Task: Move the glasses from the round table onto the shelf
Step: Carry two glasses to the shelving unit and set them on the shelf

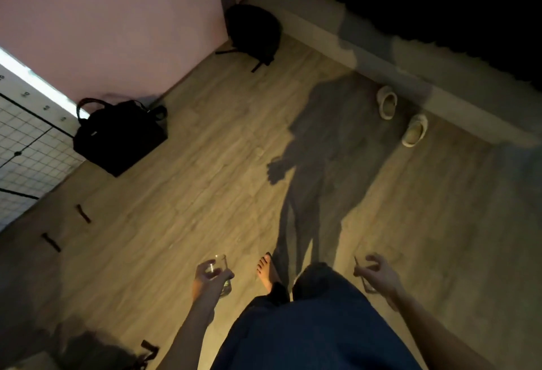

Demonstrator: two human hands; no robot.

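My left hand (209, 277) is closed around a clear drinking glass (220, 267), held low over the wooden floor. A second clear glass (363, 277), faint in the dim light, sits in my right hand (379, 277), whose fingers curl around its rim. Both hands are out in front of my dark trousers. Neither the round table nor the shelf is in view.
A black handbag (120, 136) stands on the floor at the left beside a wire grid panel (26, 149). A black backpack (253, 32) leans by a pink surface (111, 23). Two pale slippers (400, 116) lie along the skirting at the right. My bare foot (267, 271) is stepping forward.
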